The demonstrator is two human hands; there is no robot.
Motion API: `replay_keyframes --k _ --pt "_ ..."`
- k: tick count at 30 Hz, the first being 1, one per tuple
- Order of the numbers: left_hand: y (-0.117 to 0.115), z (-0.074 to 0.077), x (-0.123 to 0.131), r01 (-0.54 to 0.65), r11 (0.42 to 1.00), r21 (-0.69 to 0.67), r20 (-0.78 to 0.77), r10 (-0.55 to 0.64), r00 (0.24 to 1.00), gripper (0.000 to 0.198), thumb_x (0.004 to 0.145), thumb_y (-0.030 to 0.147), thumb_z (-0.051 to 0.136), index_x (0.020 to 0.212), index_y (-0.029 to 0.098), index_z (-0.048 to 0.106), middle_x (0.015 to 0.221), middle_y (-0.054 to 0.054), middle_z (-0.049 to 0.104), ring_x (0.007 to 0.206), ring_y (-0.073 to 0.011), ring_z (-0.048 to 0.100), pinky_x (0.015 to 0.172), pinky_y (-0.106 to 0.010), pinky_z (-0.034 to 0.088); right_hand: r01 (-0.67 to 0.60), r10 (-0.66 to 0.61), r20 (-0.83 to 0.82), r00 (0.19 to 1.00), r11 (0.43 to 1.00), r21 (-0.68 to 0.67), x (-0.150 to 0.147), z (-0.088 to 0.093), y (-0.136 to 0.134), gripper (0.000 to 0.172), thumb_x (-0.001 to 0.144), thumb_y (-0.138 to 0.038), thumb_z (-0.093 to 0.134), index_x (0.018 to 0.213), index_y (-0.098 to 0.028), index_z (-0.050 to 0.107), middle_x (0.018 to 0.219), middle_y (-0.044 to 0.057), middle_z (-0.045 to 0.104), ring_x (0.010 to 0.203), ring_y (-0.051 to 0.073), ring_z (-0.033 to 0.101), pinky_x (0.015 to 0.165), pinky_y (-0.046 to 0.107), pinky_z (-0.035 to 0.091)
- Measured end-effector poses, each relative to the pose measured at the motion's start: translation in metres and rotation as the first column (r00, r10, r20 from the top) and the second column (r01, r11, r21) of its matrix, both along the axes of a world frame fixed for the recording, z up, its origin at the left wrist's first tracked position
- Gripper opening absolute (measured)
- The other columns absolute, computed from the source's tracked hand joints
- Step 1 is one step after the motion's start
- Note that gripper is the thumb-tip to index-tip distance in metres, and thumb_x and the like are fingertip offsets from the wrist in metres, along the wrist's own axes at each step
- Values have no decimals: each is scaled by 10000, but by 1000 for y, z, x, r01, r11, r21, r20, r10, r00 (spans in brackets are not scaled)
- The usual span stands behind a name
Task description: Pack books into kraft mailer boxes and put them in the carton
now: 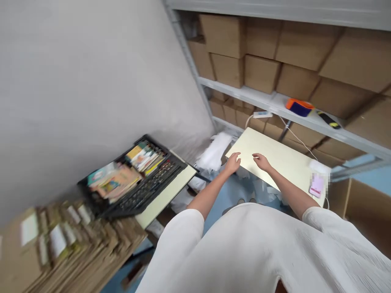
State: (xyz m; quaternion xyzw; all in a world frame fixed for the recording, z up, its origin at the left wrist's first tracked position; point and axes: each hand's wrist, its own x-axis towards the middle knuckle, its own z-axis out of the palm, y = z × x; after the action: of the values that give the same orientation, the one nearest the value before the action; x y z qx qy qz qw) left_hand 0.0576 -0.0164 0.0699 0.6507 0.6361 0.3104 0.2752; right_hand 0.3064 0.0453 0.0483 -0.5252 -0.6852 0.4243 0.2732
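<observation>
Tabletop pale cream, straight-edged; left hand, right hand near.

A plain pale wall fills the upper left of the frame; grey metal shelving spans the upper right. Blue floor shows below centre, right of a cream-topped counter.

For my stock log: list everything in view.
Wall: one, grey, left
Shelving: one, grey, ahead
Boxes: many, brown, shelving
Open box: one, brown, right
Unclear items: two, multicoloured, shelving edge
Tables: two, cream, ahead and left
Power strip: one, white, beyond table
Phone-like item: one, pink, table's right end
Case: one, black, left table
Papers: several, mixed, in case
Cardboard stack: one, brown, lower left
Scraps: several, white, floor
Shirt: one, white, below
Hands: two, bare, near table edge
</observation>
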Motion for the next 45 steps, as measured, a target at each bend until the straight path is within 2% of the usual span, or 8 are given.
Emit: replay_keyframes --k 3,7,16,20,27,32,39,45 --pt "-27 4 -48 -215 976 15 21 215 976 457 1010 147 583 1450 200 692 1473 -146 711 1347 -278 699 1240 -482 537 -197 198 -33 980 980 25 -63 7 21 305 945 -263 633 1189 -248 816 1307 99 826 1057 244 792 1077 475 637" --pt "-74 6 -99 -445 895 31 46 443 895 449 1007 155 596 1441 199 698 1450 -147 713 1269 -276 723 1194 -481 564 -404 404 -45 914 915 14 -142 10 26 309 940 -260 630 1185 -230 815 1326 110 817 1097 251 785 1115 477 615" --pt "-180 8 -191 -729 683 33 70 726 684 444 993 134 601 1421 187 706 1454 -154 711 1269 -274 728 1208 -469 554 -707 707 -13 707 707 34 -294 9 -23 309 936 -267 622 1182 -236 808 1286 93 824 1035 230 782 1083 452 626" --pt "-210 16 -245 -762 642 79 42 762 646 449 1005 143 591 1434 216 703 1472 -132 719 1358 -280 694 1245 -480 535 -758 762 11 648 643 106 -369 21 -43 338 953 -260 609 1227 -223 803 1326 114 816 1088 241 777 1109 461 611" --pt "-257 40 -365 -778 604 170 -79 796 600 469 992 140 569 1434 218 707 1485 -141 709 1453 -307 625 1305 -518 475 -798 819 46 573 544 258 -509 50 -92 341 967 -231 599 1235 -224 809 1288 109 805 1109 252 765 1090 460 619" --pt "-294 51 -432 -826 545 142 -153 837 526 473 973 139 567 1419 217 702 1528 -173 666 1498 -354 564 1308 -562 443 -836 861 91 500 453 310 -586 59 -130 353 990 -232 588 1277 -226 794 1324 116 779 1059 247 765 1043 432 628" --pt "-321 50 -478 -899 428 97 -252 884 394 473 922 147 654 1386 226 704 1644 -202 561 1616 -443 396 1321 -672 349 -883 884 244 399 299 362 -656 50 -165 415 961 -187 585 1341 -202 753 1363 146 733 1290 304 692 1151 470 561" --pt "-325 40 -495 -909 414 36 -283 877 389 516 929 155 674 1438 242 682 1585 -197 592 1500 -426 539 1261 -620 440 -893 826 390 407 271 359 -692 30 -178 463 904 -164 646 1356 -203 742 1484 169 651 1377 334 628 1158 463 546"
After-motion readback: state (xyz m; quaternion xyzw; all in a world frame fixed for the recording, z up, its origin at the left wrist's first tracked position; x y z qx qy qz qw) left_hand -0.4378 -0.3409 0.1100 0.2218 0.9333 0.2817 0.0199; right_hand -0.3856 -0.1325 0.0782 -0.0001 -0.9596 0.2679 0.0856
